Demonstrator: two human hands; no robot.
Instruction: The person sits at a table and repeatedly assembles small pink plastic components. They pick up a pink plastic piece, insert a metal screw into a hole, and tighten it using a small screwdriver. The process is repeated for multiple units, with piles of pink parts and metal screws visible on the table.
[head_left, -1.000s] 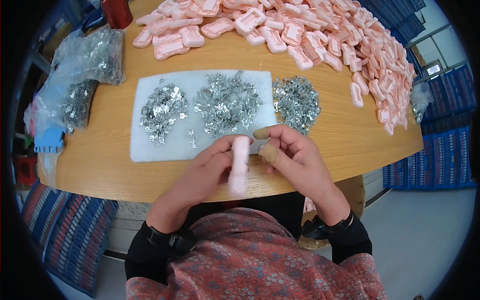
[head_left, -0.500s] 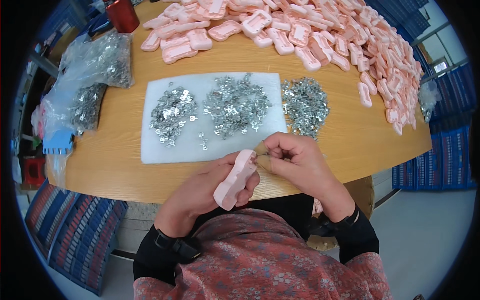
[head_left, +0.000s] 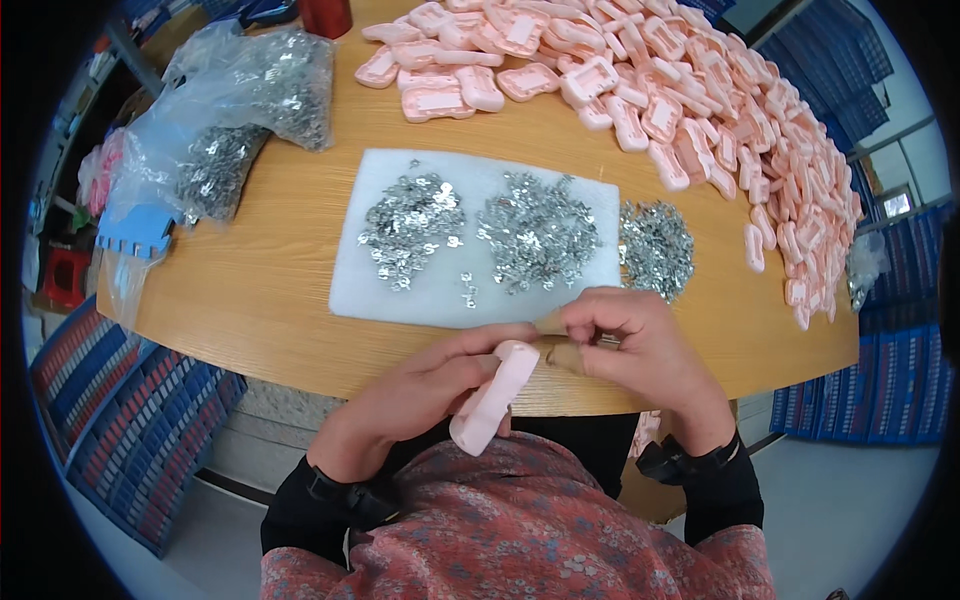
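My left hand (head_left: 415,390) is closed around a pale pink plastic shell (head_left: 492,400), held tilted above the table's front edge. The shell's smooth outer side wall faces up; its inside is mostly hidden. My right hand (head_left: 650,350) is just right of the shell's upper end, with tan finger covers (head_left: 566,357) on the thumb and forefinger. Those fingers are curled in a pinch; whatever lies between them is too small to make out. Beyond the hands, small shiny metal pieces lie in two heaps, a left one (head_left: 410,228) and a larger one (head_left: 540,232), on a white foam sheet (head_left: 350,290).
Another metal heap (head_left: 657,248) lies right of the foam on the wooden table (head_left: 260,290). Many pink shells (head_left: 660,115) are piled along the far and right side. Plastic bags of metal pieces (head_left: 290,85), a blue toothed piece (head_left: 137,228) and a red cylinder (head_left: 326,15) stand left.
The view has shifted, so the table's things appear farther right. The shell has turned in my left hand to show more side wall, and my right fingertips have drawn slightly away from it.
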